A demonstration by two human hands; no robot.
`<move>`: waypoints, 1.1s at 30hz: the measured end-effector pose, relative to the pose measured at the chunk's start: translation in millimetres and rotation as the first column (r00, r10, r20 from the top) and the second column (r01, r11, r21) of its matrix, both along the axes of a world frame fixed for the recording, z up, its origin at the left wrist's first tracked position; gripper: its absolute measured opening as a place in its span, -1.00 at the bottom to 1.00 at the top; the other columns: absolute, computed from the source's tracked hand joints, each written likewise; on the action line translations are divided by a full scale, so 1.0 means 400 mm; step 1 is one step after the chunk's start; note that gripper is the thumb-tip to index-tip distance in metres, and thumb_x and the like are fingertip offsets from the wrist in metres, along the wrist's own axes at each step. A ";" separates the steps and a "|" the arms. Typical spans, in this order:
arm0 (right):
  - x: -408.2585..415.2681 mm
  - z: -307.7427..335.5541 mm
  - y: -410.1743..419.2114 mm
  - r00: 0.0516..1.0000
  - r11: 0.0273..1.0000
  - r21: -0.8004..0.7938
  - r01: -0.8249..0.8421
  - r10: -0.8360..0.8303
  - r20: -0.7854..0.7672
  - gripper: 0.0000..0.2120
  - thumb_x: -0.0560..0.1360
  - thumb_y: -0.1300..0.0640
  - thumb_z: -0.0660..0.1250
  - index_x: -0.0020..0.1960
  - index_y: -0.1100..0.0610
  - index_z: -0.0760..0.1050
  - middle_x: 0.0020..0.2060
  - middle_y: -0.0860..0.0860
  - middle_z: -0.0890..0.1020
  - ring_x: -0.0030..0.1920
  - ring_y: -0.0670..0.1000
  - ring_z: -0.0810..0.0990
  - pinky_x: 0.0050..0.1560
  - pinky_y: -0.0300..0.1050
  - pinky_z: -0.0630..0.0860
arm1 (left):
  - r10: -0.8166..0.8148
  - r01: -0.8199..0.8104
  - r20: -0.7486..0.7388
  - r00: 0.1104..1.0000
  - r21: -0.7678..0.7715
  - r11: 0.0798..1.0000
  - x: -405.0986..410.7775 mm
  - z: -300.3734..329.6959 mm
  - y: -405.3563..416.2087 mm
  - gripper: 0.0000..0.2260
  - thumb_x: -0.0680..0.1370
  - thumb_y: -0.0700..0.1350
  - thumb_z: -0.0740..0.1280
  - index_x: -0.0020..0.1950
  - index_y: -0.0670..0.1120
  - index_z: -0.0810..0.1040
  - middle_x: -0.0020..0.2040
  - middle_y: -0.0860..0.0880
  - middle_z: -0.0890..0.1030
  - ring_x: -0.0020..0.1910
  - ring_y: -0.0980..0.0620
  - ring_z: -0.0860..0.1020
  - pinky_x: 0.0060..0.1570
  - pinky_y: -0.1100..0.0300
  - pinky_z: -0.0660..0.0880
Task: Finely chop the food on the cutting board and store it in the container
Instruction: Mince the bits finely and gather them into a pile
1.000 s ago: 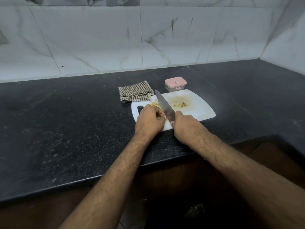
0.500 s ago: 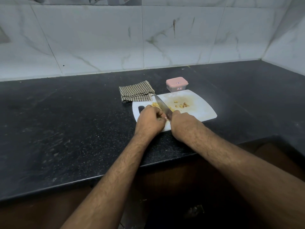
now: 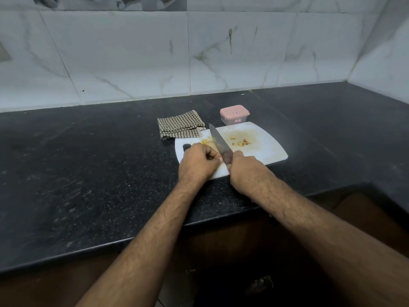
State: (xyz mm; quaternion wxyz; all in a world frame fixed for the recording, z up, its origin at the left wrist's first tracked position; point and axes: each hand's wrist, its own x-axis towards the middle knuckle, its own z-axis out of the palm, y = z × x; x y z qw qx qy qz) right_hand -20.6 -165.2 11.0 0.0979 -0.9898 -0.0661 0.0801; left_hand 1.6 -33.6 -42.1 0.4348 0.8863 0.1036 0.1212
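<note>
- The right hand [image 3: 244,170] grips the knife [image 3: 218,141] by its handle, which the fist hides; the blade points away and to the left over the board [image 3: 267,147].
- The left hand [image 3: 198,162] sits curled on the board's near left part, fingertips bent under and right beside the blade's heel. It seems to pin a piece of food there, though the knuckles cover whatever lies beneath.
- Pale yellow food [image 3: 205,141] lies on the board just left of the blade, beyond the left hand.
- A few chopped bits [image 3: 241,142] lie scattered right of the blade, on a yellow-stained patch of the board.
- The board is white, with a handle slot near the left hand, and rests on the dark counter [image 3: 88,173] near its front edge.
- The container [image 3: 234,114], with its pink lid on, stands just behind the board's far edge.
- A folded checked cloth [image 3: 180,127] lies left of the container, touching the board's far left corner.
</note>
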 end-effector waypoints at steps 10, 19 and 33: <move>0.009 0.016 0.023 1.000 0.998 -0.063 -0.010 0.010 -0.005 -0.73 0.66 0.16 0.12 0.34 0.19 0.32 0.17 0.14 0.54 0.00 0.11 0.45 -0.09 -0.01 0.38 | -0.001 0.001 0.009 1.000 -0.005 1.000 -0.003 0.003 -0.002 -0.86 0.52 -0.10 0.50 -0.24 0.05 0.67 -0.25 0.19 0.68 -0.15 0.23 0.62 0.03 0.04 0.64; 0.004 0.006 0.006 1.000 1.000 -0.013 -0.009 0.010 0.019 -0.75 0.67 0.12 0.13 0.31 0.18 0.33 0.15 0.16 0.55 0.05 0.14 0.51 -0.10 -0.02 0.39 | -0.006 0.005 0.038 0.999 0.025 1.000 -0.016 0.007 -0.006 -0.92 0.50 -0.11 0.45 -0.20 0.01 0.68 -0.21 0.16 0.69 -0.12 0.17 0.63 0.02 0.01 0.64; 0.013 -0.016 -0.066 0.986 0.981 0.108 -0.163 0.158 0.055 -0.77 0.69 -0.05 0.08 0.20 0.09 0.32 -0.23 0.01 0.49 -0.43 -0.02 0.45 -0.44 -0.13 0.42 | 0.095 -0.106 0.205 0.974 0.046 0.993 0.013 0.002 0.011 -0.62 0.65 -0.13 0.31 0.46 -0.10 0.38 0.10 -0.03 0.54 0.02 -0.08 0.58 0.05 -0.05 0.58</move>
